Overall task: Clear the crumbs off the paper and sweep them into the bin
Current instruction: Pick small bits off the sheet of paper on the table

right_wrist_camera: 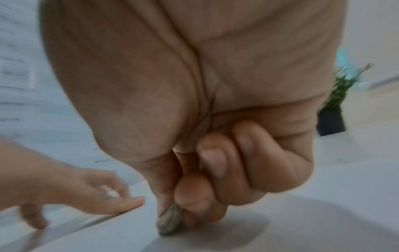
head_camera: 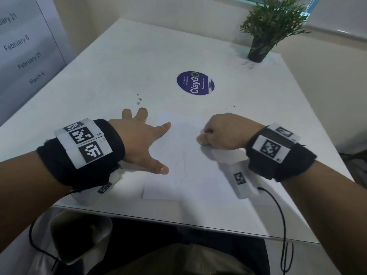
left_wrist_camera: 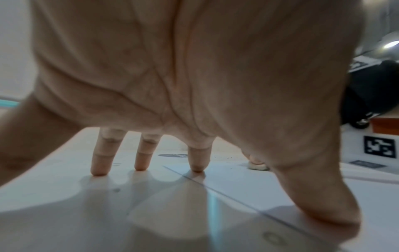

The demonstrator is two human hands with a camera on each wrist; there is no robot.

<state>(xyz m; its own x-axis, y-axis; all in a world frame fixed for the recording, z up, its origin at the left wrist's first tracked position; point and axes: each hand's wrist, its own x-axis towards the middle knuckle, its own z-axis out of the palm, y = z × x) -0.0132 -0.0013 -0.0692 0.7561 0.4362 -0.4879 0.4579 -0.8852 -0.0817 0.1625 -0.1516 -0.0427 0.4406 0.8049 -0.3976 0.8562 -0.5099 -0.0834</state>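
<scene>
Paper [head_camera: 184,165] between hands: left hand [head_camera: 139,143] splayed on edge, right hand [head_camera: 224,133] pinching eraser [right_wrist_camera: 170,220].

Paper [head_camera: 178,165]: one white sheet, flat on the table's near half, faint pencil-like marks across its middle, near edge slightly raised (shadow beneath).
Crumbs [head_camera: 139,99]: a few small greenish-brown bits, on the tabletop just beyond the sheet's far left corner.
Eraser-like lump [right_wrist_camera: 169,220]: grey, smudged, tip touching the paper.
Bin: none identifiable.
</scene>
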